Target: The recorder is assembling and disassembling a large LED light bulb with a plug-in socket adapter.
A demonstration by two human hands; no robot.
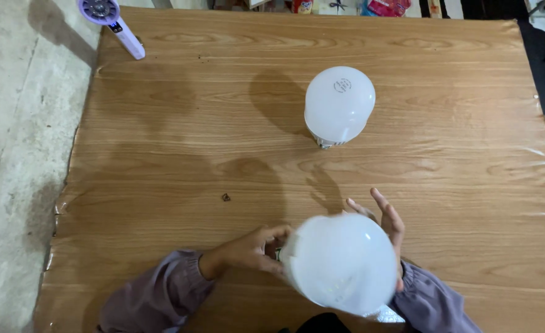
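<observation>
I hold a large white dome bulb (341, 262) close to me, above the near edge of the wooden table (161, 154). My left hand (254, 250) grips the bulb's base end on its left side. My right hand (386, 219) rests against the dome's far right side with fingers spread and raised. A second white bulb (339, 102) stands on its base farther away, at the middle of the table, apart from both hands. Both of my sleeves are purple-grey.
A purple hand-held fan (113, 21) lies at the table's far left corner. A tiny dark speck (225, 197) sits on the wood left of centre. Grey concrete floor (19, 123) runs along the left. Colourful clutter (383, 6) lies beyond the far edge.
</observation>
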